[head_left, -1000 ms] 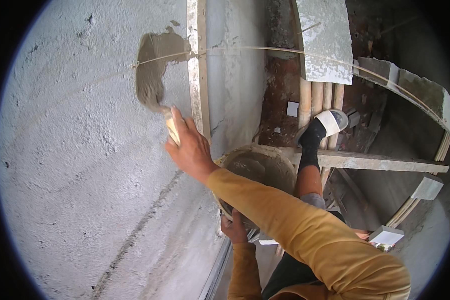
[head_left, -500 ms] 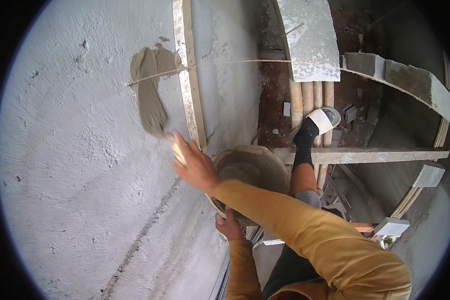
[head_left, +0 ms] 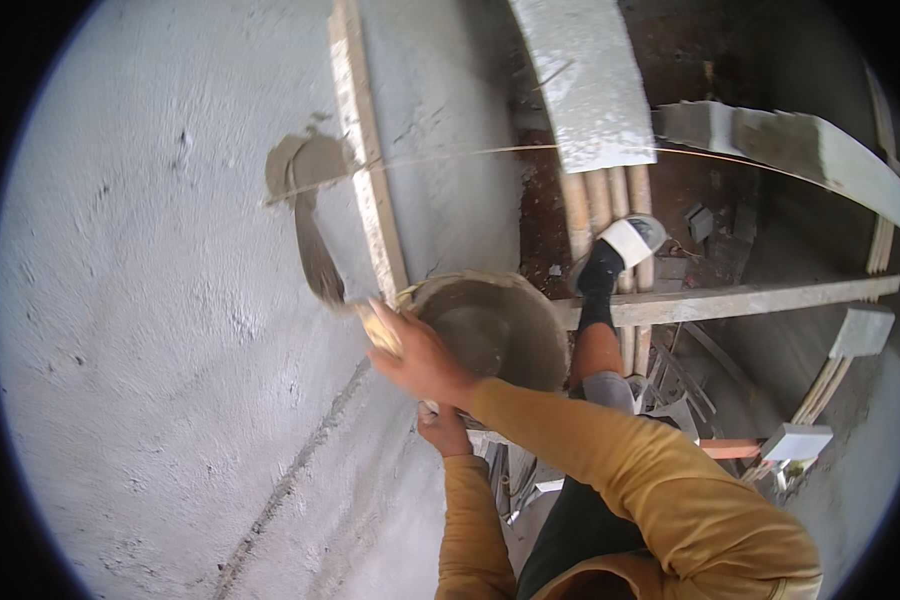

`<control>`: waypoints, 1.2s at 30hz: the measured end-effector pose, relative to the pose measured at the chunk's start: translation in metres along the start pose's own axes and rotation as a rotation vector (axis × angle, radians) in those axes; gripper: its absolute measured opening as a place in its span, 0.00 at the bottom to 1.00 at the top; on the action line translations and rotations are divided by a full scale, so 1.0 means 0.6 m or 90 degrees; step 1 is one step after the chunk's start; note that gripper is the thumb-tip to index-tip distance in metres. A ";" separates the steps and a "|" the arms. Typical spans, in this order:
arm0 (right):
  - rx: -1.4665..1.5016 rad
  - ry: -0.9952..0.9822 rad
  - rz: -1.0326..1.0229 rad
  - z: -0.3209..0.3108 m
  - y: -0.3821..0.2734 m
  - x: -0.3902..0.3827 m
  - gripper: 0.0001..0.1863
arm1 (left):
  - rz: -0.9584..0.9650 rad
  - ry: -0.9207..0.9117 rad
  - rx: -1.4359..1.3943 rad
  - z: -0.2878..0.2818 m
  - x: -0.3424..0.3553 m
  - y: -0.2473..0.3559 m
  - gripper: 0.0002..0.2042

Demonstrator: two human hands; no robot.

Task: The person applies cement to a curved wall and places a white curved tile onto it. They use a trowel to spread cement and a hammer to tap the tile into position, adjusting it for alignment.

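Observation:
My right hand [head_left: 425, 355] grips the pale handle of a trowel [head_left: 381, 326], held beside the rough grey wall [head_left: 140, 320] near the lower end of a streak of wet mortar [head_left: 312, 158]. The trowel's blade is blurred and mortar-coloured, hard to separate from the streak. Just below, my left hand [head_left: 444, 432] holds the rim of a round bucket [head_left: 495, 340] with grey mortar in it. A narrow batten [head_left: 360, 110] stands against the wall right of the patch, with a thin string [head_left: 440, 157] crossing it.
My foot in a sandal [head_left: 625, 245] stands on bundled bamboo poles [head_left: 598, 195], under a white-splashed board [head_left: 580, 80]. A plank [head_left: 730, 300] crosses the poles. A curved ledge of boards [head_left: 810, 150] lies at upper right, short blocks [head_left: 855, 330] on poles at right, debris below.
My right hand and trowel have moved down and right toward the bucket, and the mortar on the wall reaches lower in a narrow streak. The camera view has shifted slightly.

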State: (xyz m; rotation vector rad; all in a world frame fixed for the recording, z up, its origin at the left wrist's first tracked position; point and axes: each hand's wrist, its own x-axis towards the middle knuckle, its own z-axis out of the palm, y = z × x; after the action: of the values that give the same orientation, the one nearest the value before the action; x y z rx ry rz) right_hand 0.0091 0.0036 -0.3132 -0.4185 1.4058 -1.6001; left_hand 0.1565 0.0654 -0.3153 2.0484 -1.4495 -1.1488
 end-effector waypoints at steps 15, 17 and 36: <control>-0.285 0.134 0.195 -0.612 -0.141 -0.523 0.31 | 0.409 -0.379 0.275 0.215 -0.115 0.239 0.13; -0.316 0.170 0.261 -0.626 -0.125 -0.587 0.30 | 0.434 -0.452 0.258 0.237 -0.161 0.251 0.14; -0.717 0.712 0.531 -0.668 0.245 -0.854 0.19 | 1.051 -1.116 0.452 0.517 -0.748 -0.048 0.16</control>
State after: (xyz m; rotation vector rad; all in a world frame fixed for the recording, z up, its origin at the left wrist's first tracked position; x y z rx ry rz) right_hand 0.0260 0.6643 -0.4010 0.5432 2.7543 -0.1121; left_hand -0.1322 0.5290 -0.3402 -1.1657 -3.1397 -1.3023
